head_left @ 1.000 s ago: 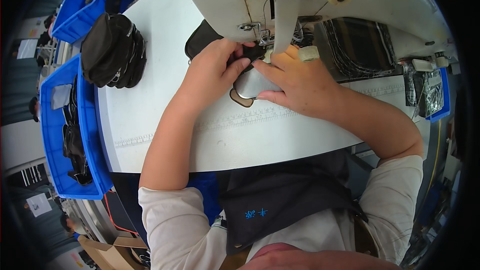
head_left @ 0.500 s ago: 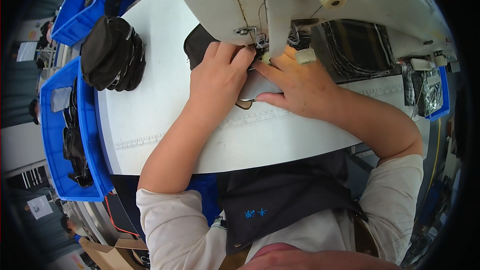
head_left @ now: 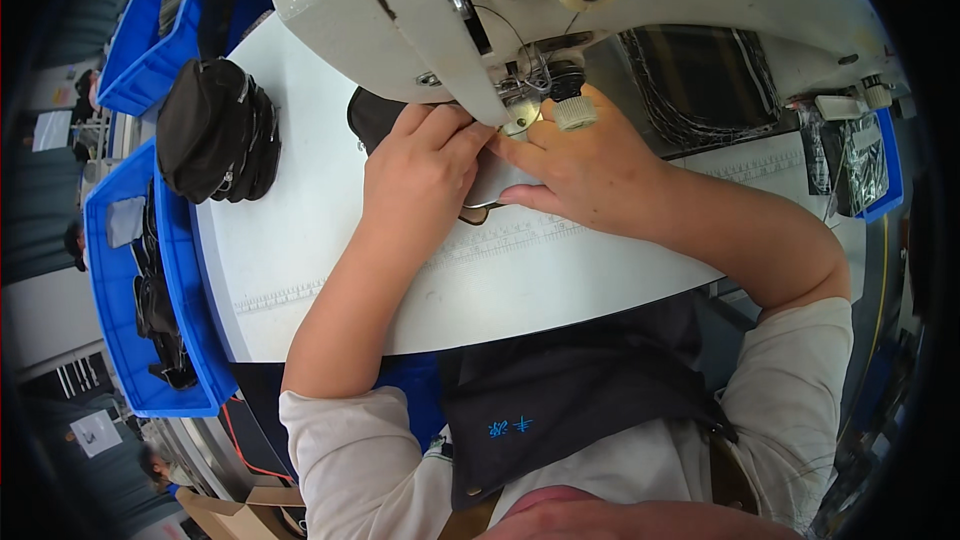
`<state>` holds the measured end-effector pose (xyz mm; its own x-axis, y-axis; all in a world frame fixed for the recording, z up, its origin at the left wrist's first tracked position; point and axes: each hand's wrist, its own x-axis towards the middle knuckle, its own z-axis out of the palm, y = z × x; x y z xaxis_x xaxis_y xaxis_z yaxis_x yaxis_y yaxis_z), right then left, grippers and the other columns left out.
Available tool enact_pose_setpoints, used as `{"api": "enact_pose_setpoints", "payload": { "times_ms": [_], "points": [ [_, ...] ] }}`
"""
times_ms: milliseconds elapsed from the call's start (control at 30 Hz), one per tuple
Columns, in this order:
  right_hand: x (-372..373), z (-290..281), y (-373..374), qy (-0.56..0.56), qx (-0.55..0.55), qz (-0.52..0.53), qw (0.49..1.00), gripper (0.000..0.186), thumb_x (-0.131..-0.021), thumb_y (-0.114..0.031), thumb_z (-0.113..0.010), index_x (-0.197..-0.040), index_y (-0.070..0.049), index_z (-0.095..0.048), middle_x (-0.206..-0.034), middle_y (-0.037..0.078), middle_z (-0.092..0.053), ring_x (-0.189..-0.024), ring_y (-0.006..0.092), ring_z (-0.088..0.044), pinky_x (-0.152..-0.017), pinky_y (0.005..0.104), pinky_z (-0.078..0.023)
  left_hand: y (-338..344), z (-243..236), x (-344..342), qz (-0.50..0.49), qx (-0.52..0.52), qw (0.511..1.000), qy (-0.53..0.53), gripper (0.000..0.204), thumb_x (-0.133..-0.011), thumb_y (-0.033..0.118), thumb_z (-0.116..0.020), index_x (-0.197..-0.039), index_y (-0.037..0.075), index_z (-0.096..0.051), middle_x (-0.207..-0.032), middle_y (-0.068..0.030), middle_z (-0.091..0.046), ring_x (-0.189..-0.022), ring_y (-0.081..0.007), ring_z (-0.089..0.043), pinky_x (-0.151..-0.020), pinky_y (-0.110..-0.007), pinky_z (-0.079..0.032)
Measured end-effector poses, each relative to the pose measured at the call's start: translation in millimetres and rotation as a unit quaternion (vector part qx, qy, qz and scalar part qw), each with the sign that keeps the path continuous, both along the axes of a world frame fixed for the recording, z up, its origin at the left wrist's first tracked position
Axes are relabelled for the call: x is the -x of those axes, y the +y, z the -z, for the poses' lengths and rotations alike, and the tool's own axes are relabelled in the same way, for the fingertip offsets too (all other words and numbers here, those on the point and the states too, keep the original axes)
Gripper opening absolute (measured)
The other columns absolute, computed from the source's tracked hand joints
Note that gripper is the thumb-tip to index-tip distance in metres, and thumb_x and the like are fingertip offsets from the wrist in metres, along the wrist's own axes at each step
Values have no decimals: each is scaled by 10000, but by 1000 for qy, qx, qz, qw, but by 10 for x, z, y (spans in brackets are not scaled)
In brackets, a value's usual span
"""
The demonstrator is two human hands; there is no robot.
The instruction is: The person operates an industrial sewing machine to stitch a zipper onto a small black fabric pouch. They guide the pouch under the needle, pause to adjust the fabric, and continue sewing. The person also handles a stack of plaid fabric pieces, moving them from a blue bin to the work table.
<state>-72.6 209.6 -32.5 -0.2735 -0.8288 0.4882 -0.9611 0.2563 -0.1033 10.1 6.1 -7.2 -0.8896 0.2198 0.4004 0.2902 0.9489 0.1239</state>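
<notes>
Touching dark fabric [head_left: 373,120], left hand [head_left: 425,168], right hand [head_left: 595,168] at sewing machine [head_left: 335,25], each grip unclear, blue-lettered apron [head_left: 590,395]

White table [head_left: 310,250] spread out beneath the grip, with a ruler strip [head_left: 510,243] running across on the near side of both hands. Under the left hand [head_left: 425,165], showing past its far left side, dark cloth [head_left: 372,122]. Between that hand and the right hand [head_left: 600,165], a smooth silvery piece [head_left: 494,183], with a tan-edged scrap [head_left: 474,216] peeking out. Well left of the grip, a pile of dark pouches [head_left: 215,130]. Beyond the fingers, a white sewing machine [head_left: 345,40].
</notes>
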Motion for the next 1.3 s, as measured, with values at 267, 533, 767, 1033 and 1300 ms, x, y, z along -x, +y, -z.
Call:
{"api": "enact_pose_setpoints", "payload": {
  "times_ms": [267, 533, 767, 1033, 1300],
  "points": [
    [-10, -9, 7, 15, -19, 5, 1000, 426, -864, -482, -781, -1026, -93, -719, -762, 7, -659, -821, 200, -605, -869, 367, -414, -57, 39, 20, 27, -61, 998, -14, 338, -778, -23, -746, -1078, 127, -782, -1025, -14, -698, -873, -270, -669, -765, -371, -553],
    [-19, -10, -1, 15, -20, 3, 1000, 421, -887, -483, -760, -1059, -100, -726, -795, 18, -670, -816, 222, -600, -871, 372, -417, -106, 44, 21, 35, -105, 993, -39, 285, -768, -1, -767, -1031, 106, -793, -1009, -12, -706, -945, -234, -658, -760, -350, -573],
    [3, -10, 24, -50, -20, -18, 998, 320, -881, -384, -773, -1050, -117, -716, -801, 26, -665, -784, 241, -601, -847, 386, -442, -88, 7, -13, 32, -110, 992, -46, 269, -786, 30, -782, -1042, 109, -802, -1012, -11, -707, -917, -229, -658, -756, -347, -573],
    [61, -15, 0, 9, -1, 14, 1000, 232, -795, -134, -741, -1025, -115, -719, -736, 27, -637, -773, 234, -615, -794, 381, -464, -94, -46, -35, 43, -82, 995, -32, 229, -801, 60, -793, -1029, 85, -803, -1025, -21, -713, -911, -231, -657, -763, -347, -578],
    [79, 34, 36, 19, -18, 5, 1000, 438, -791, -133, -745, -1228, -98, -741, -833, 18, -690, -828, 222, -648, -850, 373, -466, -144, -77, -13, 76, -98, 992, -37, 166, -824, 89, -792, -988, 65, -789, -1020, -37, -730, -910, -243, -677, -765, -361, -579]
  ]
}}
